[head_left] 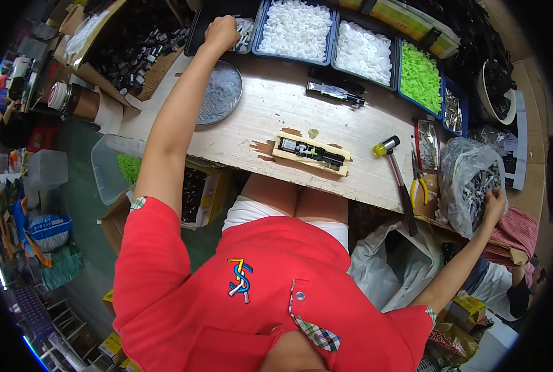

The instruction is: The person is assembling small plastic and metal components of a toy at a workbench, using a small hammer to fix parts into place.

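My left hand [222, 32] reaches to the far edge of the bench, at a black tray [197, 38] beside a heap of small whitish-grey parts [244, 32]. Its fingers are curled closed; whatever they hold is hidden. Off to the right, my right hand [495, 203] is at the clear plastic bag [461, 162] of small grey parts, fingertips pinched among them, and I cannot make out what they grip. Between the hands, near the bench's front edge, a wooden holder [287, 155] cradles a black mechanism [313, 152] with white and green pieces. Farther back lies another black assembly [335, 93].
Trays of white parts [295, 31], white rings [363, 53] and green pieces [421, 75] line the back. A round metal dish [223, 93] sits under my left forearm. A hammer [395, 170] and yellow-handled pliers [419, 189] lie near the bag. A cardboard box [118, 87] stands left.
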Demonstrator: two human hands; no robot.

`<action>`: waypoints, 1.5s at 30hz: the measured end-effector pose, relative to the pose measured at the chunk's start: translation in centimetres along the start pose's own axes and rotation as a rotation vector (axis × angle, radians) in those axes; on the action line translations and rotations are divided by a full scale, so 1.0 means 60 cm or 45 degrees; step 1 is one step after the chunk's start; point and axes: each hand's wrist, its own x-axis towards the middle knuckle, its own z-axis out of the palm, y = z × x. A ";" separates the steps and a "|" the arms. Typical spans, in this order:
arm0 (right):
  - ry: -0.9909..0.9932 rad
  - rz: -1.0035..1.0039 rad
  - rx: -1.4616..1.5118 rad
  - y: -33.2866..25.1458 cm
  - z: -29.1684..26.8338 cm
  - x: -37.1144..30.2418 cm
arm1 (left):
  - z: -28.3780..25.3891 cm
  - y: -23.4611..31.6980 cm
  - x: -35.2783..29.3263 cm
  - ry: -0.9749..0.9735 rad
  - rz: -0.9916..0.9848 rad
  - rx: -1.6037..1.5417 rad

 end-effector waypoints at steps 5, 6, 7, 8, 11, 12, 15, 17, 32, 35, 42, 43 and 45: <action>-0.262 0.209 0.943 0.024 -0.012 -0.005 | 0.000 -0.055 -0.004 0.060 -0.123 -0.533; -0.276 0.336 1.015 -0.002 -0.030 -0.023 | -0.005 -0.064 -0.006 0.019 -0.169 -0.671; -0.272 0.336 1.016 -0.004 -0.034 -0.032 | -0.012 -0.065 -0.009 -0.027 -0.210 -0.810; -0.203 0.372 1.159 -0.004 -0.037 -0.040 | -0.019 -0.066 -0.013 -0.072 -0.235 -0.919; -0.119 0.377 1.357 -0.009 -0.041 -0.051 | -0.035 -0.066 -0.028 -0.039 -0.147 -1.069; -0.105 0.350 1.411 -0.015 -0.041 -0.051 | -0.041 -0.070 -0.037 -0.044 -0.069 -1.151; 0.078 0.292 1.318 -0.088 -0.054 -0.074 | -0.084 -0.057 -0.101 0.047 0.003 -1.484; 0.113 0.245 1.323 -0.062 -0.044 -0.067 | -0.106 -0.054 -0.150 0.090 0.112 -1.553; 0.142 -0.178 1.310 -0.271 -0.064 -0.165 | 0.003 -0.115 -0.207 0.474 0.326 -0.380; 0.101 -0.180 1.321 -0.279 -0.062 -0.183 | 0.007 -0.109 -0.199 0.455 0.327 -0.307; -0.054 -0.442 1.273 -0.369 -0.061 -0.242 | 0.005 -0.112 -0.215 0.417 0.258 -0.365; -0.051 -0.509 1.261 -0.392 -0.063 -0.249 | 0.003 -0.114 -0.219 0.428 0.252 -0.345; -0.096 -0.551 1.275 -0.431 -0.069 -0.267 | -0.010 -0.110 -0.230 0.469 0.222 -0.418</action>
